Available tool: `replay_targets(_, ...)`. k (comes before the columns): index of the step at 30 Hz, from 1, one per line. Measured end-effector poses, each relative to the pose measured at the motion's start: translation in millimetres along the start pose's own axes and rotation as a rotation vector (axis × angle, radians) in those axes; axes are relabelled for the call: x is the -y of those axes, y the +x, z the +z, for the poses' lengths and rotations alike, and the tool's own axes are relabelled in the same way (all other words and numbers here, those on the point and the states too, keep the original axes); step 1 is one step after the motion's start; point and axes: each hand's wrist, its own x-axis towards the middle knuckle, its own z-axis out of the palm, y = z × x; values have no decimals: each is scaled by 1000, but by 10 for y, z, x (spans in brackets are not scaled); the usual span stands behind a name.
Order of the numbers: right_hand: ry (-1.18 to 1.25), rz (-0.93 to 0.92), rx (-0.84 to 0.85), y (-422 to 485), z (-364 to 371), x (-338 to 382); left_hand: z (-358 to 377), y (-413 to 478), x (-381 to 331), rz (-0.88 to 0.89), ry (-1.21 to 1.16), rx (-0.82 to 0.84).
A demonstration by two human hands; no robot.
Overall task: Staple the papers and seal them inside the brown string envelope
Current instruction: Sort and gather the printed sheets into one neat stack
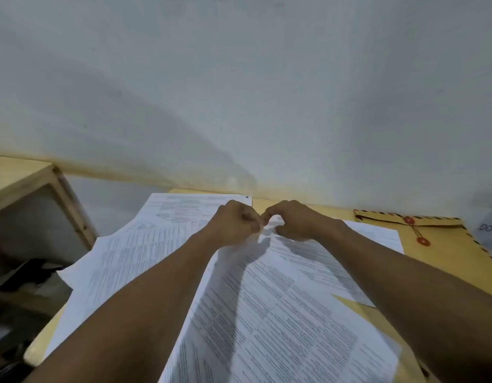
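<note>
Papers (269, 305): printed sheaf at the centre of the table (358, 316), far corner raised at 12 o'clock.
Left hand (235, 222): fingers curled, pinching that corner.
Right hand (293, 221): fingers curled, pinching the same corner, just beside the left.
Envelope (443, 250): brown, flat at 2 o'clock, flap folded down, string running between two red buttons.
Loose sheets (145, 244): 10 o'clock, partly under the papers.
Wooden shelf (46, 186): 9 o'clock.
</note>
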Motion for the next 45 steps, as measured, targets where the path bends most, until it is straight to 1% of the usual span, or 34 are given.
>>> replay_targets(2, -40, -13, 23, 73, 48, -72, 56, 75, 45, -16, 36, 7)
replay_targets(4, -23, -24, 36, 101, 108, -147, 110, 126, 104, -50, 74, 15)
replay_targets(7, 23, -51, -14, 162, 107, -281, 116, 217, 146, -82, 61, 48)
replay_targets(10, 22, -39, -31, 196, 94, -343, 122, 250, 125, -74, 66, 88)
replay_targets(15, 16, -56, -30, 232, 82, -391, 239, 265, 124, -40, 90, 71)
replay_targets(18, 46, -58, -50, 255, 82, -462, 300, 288, 150, -39, 115, 27)
replay_targets(24, -40, -48, -54, 322, 9, -552, 324, 363, 155, -45, 70, 34)
replay_targets(27, -93, -53, -51, 330, -112, -526, 350, 389, 118, -50, 71, 15)
replay_targets(30, -140, -71, -84, 332, -295, -482, 346, 418, 91, -51, 74, 7)
replay_targets(32, -167, -70, -127, 315, -449, -435, 308, 420, 42, -50, 55, -27)
replay_targets(34, -192, -56, -167, 270, -629, -359, 246, 417, -46, -42, 32, -98)
replay_targets(38, -244, -31, -254, 98, -1031, -145, 43, 398, -306, 15, -79, -224)
replay_targets(45, -247, -82, -440, -420, -1747, 359, -485, 61, -968, 205, -126, -414)
